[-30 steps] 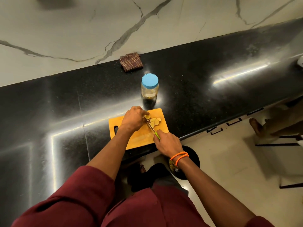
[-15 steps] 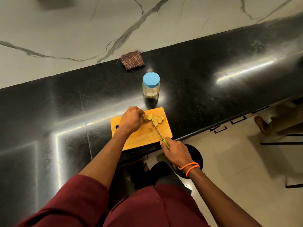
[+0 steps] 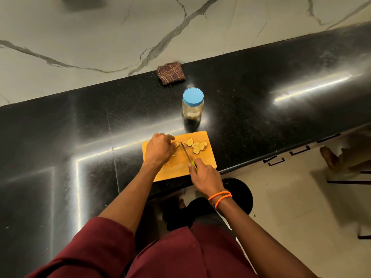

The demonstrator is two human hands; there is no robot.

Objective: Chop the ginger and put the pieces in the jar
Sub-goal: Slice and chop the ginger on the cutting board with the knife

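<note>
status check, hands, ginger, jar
Left hand pins ginger; right hand grips knife. Slices on board. Jar lidded.

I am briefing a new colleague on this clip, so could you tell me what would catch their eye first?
The orange cutting board at the black counter's near edge, where the right hand holds a green-handled knife beside pale ginger slices. The left hand steadies the uncut ginger. Just behind stands a jar with a bright blue lid on.
</note>
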